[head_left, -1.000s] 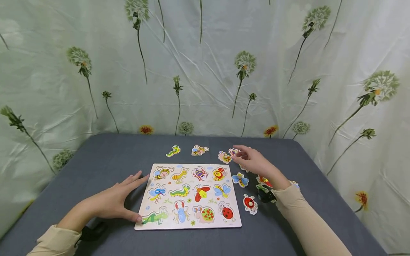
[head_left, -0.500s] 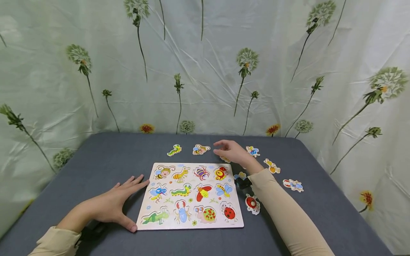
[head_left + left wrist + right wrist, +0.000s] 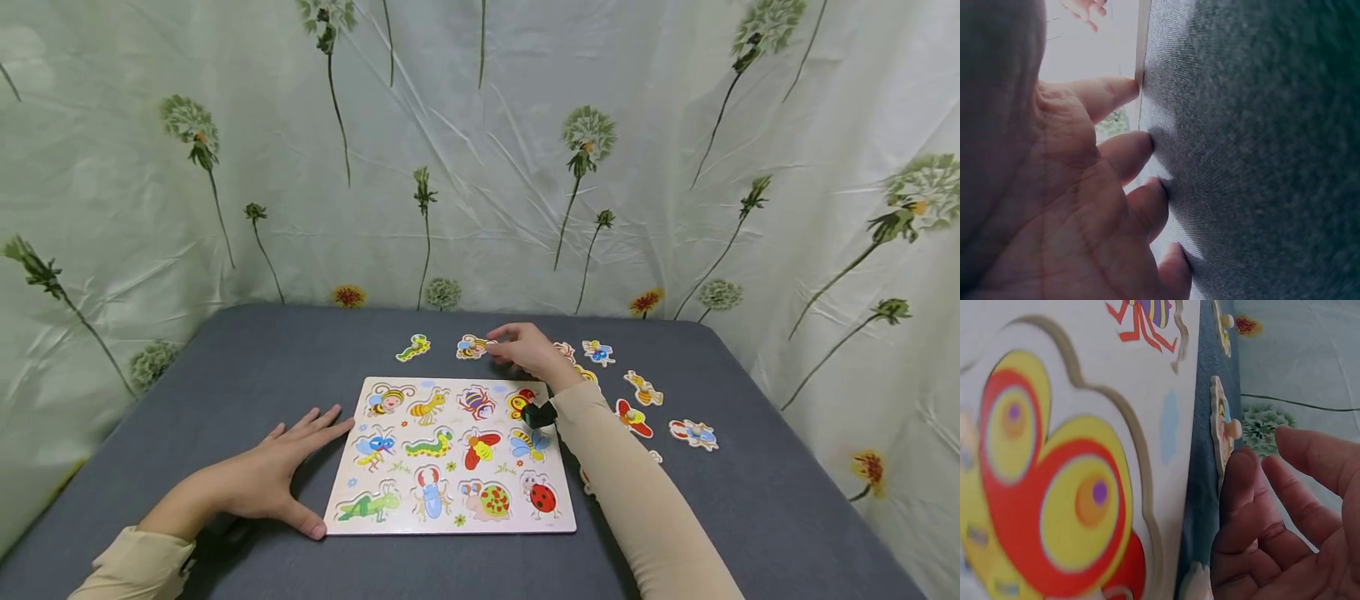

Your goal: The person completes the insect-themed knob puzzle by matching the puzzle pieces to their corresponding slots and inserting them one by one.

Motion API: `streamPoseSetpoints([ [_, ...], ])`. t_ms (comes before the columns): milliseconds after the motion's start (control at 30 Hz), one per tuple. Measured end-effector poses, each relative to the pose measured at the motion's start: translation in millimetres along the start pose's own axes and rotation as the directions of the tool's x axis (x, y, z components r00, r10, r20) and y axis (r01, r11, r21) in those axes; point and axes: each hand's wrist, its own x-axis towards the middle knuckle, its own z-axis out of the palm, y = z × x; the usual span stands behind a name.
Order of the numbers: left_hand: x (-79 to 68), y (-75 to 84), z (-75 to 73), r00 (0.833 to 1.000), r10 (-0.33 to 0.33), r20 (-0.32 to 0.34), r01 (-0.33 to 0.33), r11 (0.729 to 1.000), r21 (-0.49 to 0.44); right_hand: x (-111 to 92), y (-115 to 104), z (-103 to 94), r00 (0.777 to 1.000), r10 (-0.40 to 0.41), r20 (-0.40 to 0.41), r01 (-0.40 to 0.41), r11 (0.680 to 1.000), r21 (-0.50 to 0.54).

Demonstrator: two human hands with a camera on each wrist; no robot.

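A pale wooden puzzle board (image 3: 397,525) with insect pictures in its recesses lies on the dark cloth. My left hand (image 3: 266,475) is spread at its left side, fingertips and thumb against the edge; in the left wrist view, the fingertips (image 3: 1124,87) rest along that edge. Beyond the board's far edge my right hand (image 3: 528,348) hovers by a bee piece (image 3: 472,347), fingers loosely bent. The right wrist view shows the bee piece's wooden knob (image 3: 1233,429) just apart from the fingers, which hold nothing. Left of the bee lies a caterpillar piece (image 3: 413,347).
Right of the board lie several loose pieces, among them a mosquito (image 3: 597,352), an ant (image 3: 643,388), a red fly (image 3: 633,418) and a beetle (image 3: 693,434). My right forearm (image 3: 637,483) partly covers others. A flowered curtain (image 3: 480,167) hangs behind the table.
My right hand has moved left, from beside the spider and snail pieces to the bee piece. The left hand has stayed at the board's edge. The view has shifted slightly.
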Motion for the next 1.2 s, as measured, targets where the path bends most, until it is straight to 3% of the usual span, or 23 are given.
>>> streamPoseSetpoints([
  [400,-1.0,1.3,-1.8,1.000,0.013,-0.009,-0.014,1.000,-0.008,22.1,-0.3,19.9,0.998,0.041,-0.045,-0.038,0.997,0.069],
  [700,-1.2,1.1,0.0,1.000,0.007,-0.016,-0.007,1.000,0.008,27.2,1.2,28.0,0.993,0.083,-0.086,-0.073,0.990,0.121],
  [1200,-1.2,1.2,-0.4,1.000,0.012,-0.015,-0.012,1.000,0.004,32.3,-3.3,37.8,0.966,0.139,-0.218,-0.130,0.990,0.052],
])
